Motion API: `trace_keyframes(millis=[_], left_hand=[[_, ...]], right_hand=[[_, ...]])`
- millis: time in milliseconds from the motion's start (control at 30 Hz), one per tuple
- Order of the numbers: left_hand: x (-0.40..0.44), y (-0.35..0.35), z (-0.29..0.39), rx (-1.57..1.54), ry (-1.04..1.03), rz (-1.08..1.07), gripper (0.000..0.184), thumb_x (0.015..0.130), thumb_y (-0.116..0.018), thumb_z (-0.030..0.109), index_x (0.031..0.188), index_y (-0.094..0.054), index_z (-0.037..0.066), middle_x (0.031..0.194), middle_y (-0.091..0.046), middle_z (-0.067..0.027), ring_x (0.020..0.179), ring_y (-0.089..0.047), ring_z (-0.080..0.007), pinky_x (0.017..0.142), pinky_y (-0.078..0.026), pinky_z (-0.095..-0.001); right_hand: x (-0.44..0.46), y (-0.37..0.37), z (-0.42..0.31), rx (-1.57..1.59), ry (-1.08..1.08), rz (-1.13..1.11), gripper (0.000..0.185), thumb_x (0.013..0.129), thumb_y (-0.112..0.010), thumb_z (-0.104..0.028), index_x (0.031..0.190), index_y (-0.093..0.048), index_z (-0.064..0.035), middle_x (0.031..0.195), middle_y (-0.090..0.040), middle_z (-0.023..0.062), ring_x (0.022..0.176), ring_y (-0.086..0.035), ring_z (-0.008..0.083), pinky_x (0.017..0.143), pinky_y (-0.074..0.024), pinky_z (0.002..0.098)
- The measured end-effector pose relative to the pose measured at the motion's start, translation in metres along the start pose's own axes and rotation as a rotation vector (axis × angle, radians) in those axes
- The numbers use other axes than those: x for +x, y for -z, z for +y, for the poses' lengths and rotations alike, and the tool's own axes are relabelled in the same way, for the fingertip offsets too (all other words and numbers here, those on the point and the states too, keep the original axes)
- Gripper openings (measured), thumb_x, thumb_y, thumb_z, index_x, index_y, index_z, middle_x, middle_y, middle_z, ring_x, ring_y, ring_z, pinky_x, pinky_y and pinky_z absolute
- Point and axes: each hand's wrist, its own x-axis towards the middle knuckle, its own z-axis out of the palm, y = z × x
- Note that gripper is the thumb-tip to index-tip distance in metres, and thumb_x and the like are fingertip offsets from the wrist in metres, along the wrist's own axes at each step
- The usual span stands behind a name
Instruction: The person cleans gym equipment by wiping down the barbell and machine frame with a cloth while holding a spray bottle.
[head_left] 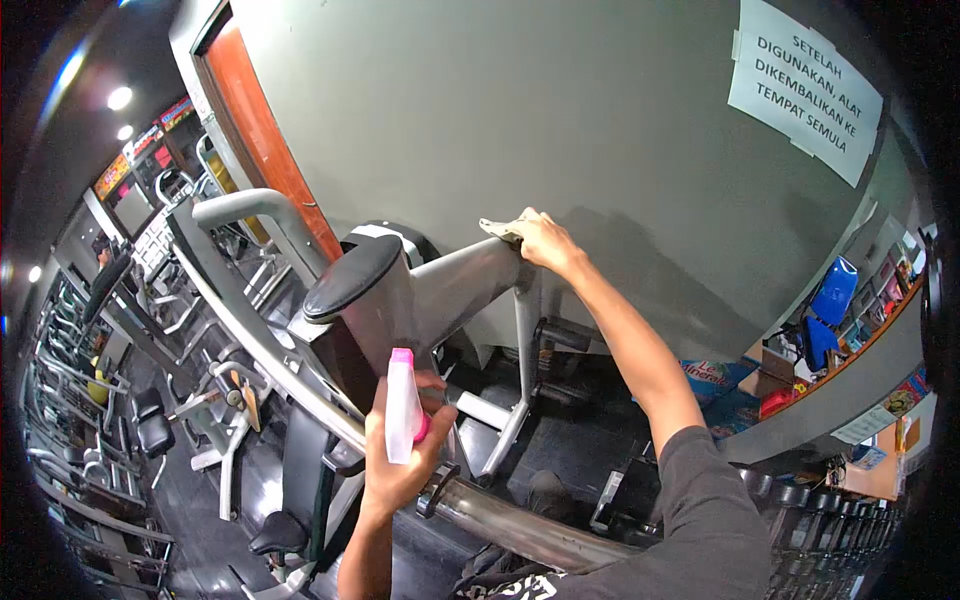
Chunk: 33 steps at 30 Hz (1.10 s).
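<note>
My left hand [395, 465] is wrapped round a spray bottle [402, 415] with a white head and pink nozzle and trigger. Its lower body is mostly hidden by the fingers. My right hand [545, 243] reaches forward and presses a pale cloth [500, 229] on the top end of a grey metal beam. That beam [465, 272] belongs to an exercise machine and runs to a black oval pad [355, 278] on its left. Below my left hand a thick metal bar [520, 525] crosses in front of me.
A grey wall [520, 120] stands behind the machine, with a printed paper sign [808, 88] at upper right. Rows of gym machines [100, 400] fill the left. Dumbbells [830, 515] line a rack at lower right, below a curved counter [800, 425]. A blue chair [828, 300] stands beyond.
</note>
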Motion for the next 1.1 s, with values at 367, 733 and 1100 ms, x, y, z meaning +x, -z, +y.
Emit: trace_keyframes(millis=[367, 733, 1100], left_hand=[[-0.005, 0.0, -0.001, -0.033, 0.073, 0.009, 0.033, 0.081, -0.069, 0.005, 0.109, -0.053, 0.0, 0.101, -0.059, -0.0078, 0.08, -0.06, -0.0129, 0.071, -0.049, -0.026], [-0.004, 0.002, 0.0, -0.002, 0.061, 0.013, 0.028, 0.08, -0.066, -0.001, 0.106, -0.054, 0.0, 0.083, -0.06, -0.005, 0.072, -0.059, -0.0103, 0.064, -0.046, -0.024], [-0.001, 0.0, -0.007, -0.047, -0.004, 0.03, 0.029, 0.08, -0.067, -0.002, 0.104, -0.052, 0.001, 0.075, -0.06, -0.0044, 0.063, -0.057, -0.0088, 0.057, -0.045, -0.0223]], right_hand=[[-0.03, 0.043, -0.074, 0.274, 0.334, -0.122, 0.058, 0.067, -0.049, 0.002, 0.121, -0.061, -0.0167, 0.125, -0.052, 0.0101, 0.114, -0.05, 0.0322, 0.1, -0.0415, 0.0382], [0.02, -0.051, 0.087, -0.024, -0.327, -0.254, 0.06, 0.08, -0.049, -0.006, 0.133, -0.05, -0.0346, 0.125, -0.051, 0.0184, 0.115, -0.053, 0.0377, 0.097, -0.0445, 0.0447], [0.021, -0.008, 0.057, 0.17, -0.346, -0.388, 0.051, 0.076, -0.042, -0.002, 0.122, -0.059, -0.0163, 0.102, -0.066, 0.0171, 0.103, -0.061, 0.0292, 0.089, -0.0474, 0.0378]])
